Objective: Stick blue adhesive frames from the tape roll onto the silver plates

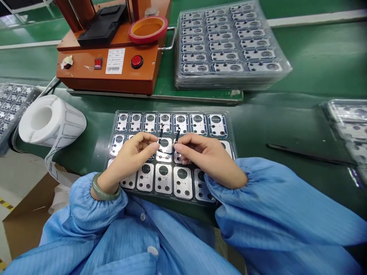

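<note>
A dark tray (112, 134) of several silver metal plates lies on the green table in front of me. Over its middle, my left hand (130, 154) and my right hand (206, 156) each pinch one end of a small clear film piece with two dark tabs (169, 134), stretched between them just above the plates. Both hands have their fingers closed on it. A green bangle sits on my left wrist, and both arms are in blue sleeves.
An orange machine (114, 68) with red buttons and a red-rimmed tape roll (148, 28) stands behind the tray. A stack of filled trays (229, 46) is at the back right, more trays at both edges, a white label roll (50, 120) at the left, dark tweezers (301, 154) at the right.
</note>
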A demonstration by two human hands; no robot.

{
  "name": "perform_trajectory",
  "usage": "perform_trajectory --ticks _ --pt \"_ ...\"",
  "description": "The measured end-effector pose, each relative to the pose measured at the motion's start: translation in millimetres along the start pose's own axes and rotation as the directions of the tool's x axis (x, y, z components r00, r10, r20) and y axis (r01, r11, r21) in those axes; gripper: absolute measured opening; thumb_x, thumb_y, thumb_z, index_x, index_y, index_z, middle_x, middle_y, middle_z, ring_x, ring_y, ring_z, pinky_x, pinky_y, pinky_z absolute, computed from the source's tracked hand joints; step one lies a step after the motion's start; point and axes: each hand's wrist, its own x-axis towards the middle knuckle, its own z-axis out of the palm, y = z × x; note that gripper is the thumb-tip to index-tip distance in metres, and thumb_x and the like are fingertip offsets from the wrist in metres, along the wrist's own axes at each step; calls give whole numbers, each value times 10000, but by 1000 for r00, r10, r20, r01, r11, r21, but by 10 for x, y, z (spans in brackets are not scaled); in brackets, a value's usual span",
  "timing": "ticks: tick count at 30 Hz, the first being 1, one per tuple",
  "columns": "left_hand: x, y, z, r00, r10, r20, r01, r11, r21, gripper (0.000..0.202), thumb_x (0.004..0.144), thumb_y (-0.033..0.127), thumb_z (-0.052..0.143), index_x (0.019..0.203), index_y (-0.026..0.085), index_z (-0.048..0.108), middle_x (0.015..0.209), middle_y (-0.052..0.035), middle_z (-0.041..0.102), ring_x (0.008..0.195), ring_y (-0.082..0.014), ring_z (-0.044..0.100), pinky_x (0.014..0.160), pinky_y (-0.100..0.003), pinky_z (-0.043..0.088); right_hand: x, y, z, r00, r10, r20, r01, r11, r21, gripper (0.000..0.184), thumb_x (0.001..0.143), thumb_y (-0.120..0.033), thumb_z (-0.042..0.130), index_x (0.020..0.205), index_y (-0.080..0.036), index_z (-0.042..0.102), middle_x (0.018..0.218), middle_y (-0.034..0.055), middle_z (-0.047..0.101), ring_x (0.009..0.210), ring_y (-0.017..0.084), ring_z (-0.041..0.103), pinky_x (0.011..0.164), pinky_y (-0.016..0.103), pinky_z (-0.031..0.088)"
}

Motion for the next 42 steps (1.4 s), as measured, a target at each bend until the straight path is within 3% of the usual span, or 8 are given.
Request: perform_trajectory --ticks 4,11,17,22,26,32,42 --pt "24 -26 11 1000 -17 -24 15 999 -52 173 766 324 699 802 169 632 654 28 588 602 -84 537 604 -230 450 -3 24 16 1000 -6 25 6 1000 -8 284 714 -453 723 725 -179 648 625 -21 596 510 101 545 528 262 481" --pt "24 -8 12 996 -53 -65 53 999 -4 203 754 360 708 766 167 646 625 21 591 571 -84 526 559 -223 432 -7 44 20 999 9 35 -9 1000 7 225 739 -392 711 736 -176 645 646 -27 597 508 89 543 533 256 470" --pt "12 -6 11 999 -43 -22 43 999 4 204 766 360 695 740 166 639 612 25 575 544 -73 484 540 -216 416 -20 22 33 999 11 45 -12 1000 3 218 744 -388 701 728 -178 646 655 -17 605 520 93 532 524 258 471" --pt "-4 -38 10 998 -44 -38 44 999 20 187 778 332 679 732 159 623 612 26 560 539 -69 473 529 -211 397 -40 42 44 999 -19 35 21 997 -78 196 768 -369 676 756 -175 654 681 -5 611 549 103 528 534 266 452" --pt "-9 -113 20 998 18 -53 -10 990 140 161 819 314 638 769 163 616 664 14 560 583 -80 499 550 -212 415 -76 69 72 999 -49 -11 46 977 -207 189 815 -353 623 778 -172 660 653 -4 611 578 117 527 568 274 430" --pt "-7 -204 77 964 267 -17 -233 871 433 55 796 172 634 744 168 616 877 -37 519 721 -102 515 550 -201 442 -101 72 158 995 -91 -49 68 934 -351 172 829 -281 594 701 -173 631 642 -13 604 574 105 513 584 266 409" --pt "-10 -189 92 966 258 22 -238 852 466 80 802 127 627 729 159 624 832 -33 520 727 -107 501 546 -195 456 -85 100 191 992 -112 -51 78 895 -440 169 812 -218 590 653 -172 621 623 -24 595 561 94 515 577 251 403"
